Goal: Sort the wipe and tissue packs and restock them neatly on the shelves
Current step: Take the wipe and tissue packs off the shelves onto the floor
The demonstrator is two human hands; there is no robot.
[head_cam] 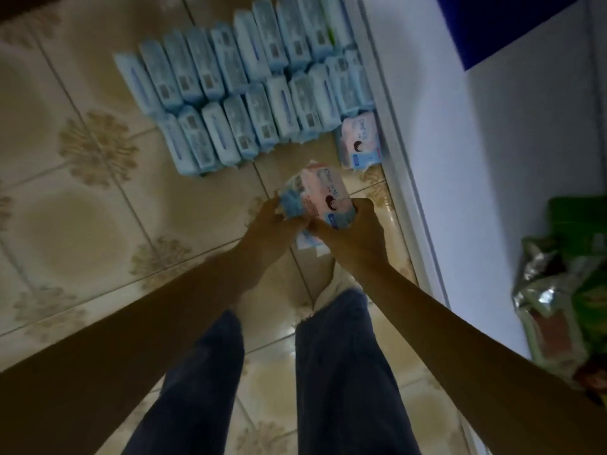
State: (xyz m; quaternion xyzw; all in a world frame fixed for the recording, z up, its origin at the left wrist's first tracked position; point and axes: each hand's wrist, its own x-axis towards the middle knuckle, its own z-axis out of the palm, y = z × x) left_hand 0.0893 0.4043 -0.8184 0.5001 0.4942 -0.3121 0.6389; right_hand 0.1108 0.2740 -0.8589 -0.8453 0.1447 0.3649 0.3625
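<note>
Fingers: we see those of the left hand [267, 224] curled against the left side of a bundle of packs [315, 198], and those of the right hand [356, 238] wrapped over its right end, so both hands grip it

Bundle of packs: pink wrapper on top, a light blue one pressed to its left side (a white-and-blue corner shows under the hands, but we cannot tell how many packs lie there); held above the floor, in front of the legs

Light blue packs [230, 93]: two slanting rows on the floor, standing on edge and touching side by side, their right ends reaching the shelf base

Pink pack [361, 142]: alone on the floor at the near right end of the front row, just beside the shelf base [404, 178]

Shelf base: white, running along the right side, with a blue panel [512, 24] above it at the top right

Green and silver bags [565, 290]: crumpled together at the right edge; we cannot tell what they rest on

Floor [98, 149]: glossy beige tiles with a flower pattern

Legs [341, 372]: dark blue trousers, below the arms
</note>
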